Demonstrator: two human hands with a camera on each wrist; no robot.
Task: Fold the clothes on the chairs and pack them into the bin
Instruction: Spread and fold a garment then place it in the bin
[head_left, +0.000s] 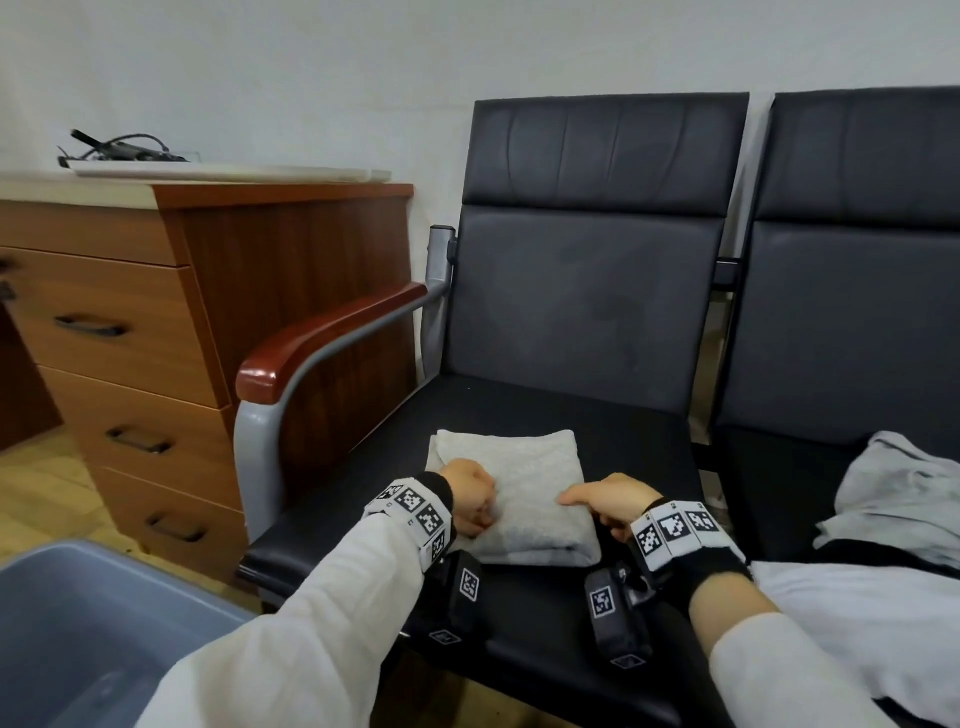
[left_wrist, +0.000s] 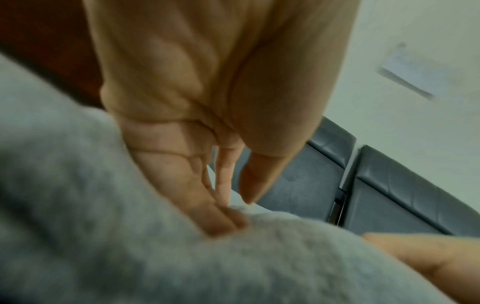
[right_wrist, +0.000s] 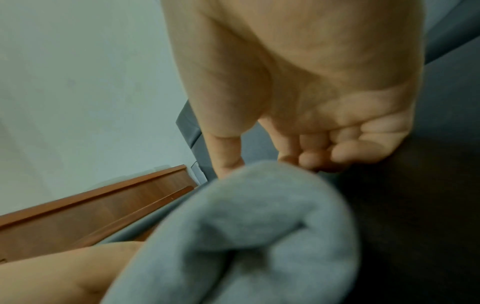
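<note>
A folded grey garment (head_left: 535, 499) lies on the black seat of the left chair (head_left: 571, 410). My left hand (head_left: 470, 501) rests on its left part; in the left wrist view the straight fingers (left_wrist: 223, 218) press into the grey fabric (left_wrist: 130, 246). My right hand (head_left: 605, 506) is at the garment's right edge. Its thumb (right_wrist: 226, 162) lies on top of the fold (right_wrist: 246, 226) and its curled fingers (right_wrist: 324, 158) sit against the edge, down by the seat. The blue-grey bin (head_left: 78, 551) stands at the lower left.
A loose grey garment (head_left: 904, 493) lies on the right chair, with white cloth (head_left: 857, 623) in front of it. A wooden drawer cabinet (head_left: 156, 338) stands left of the chairs. The chair's wood-topped armrest (head_left: 322, 338) is between seat and cabinet.
</note>
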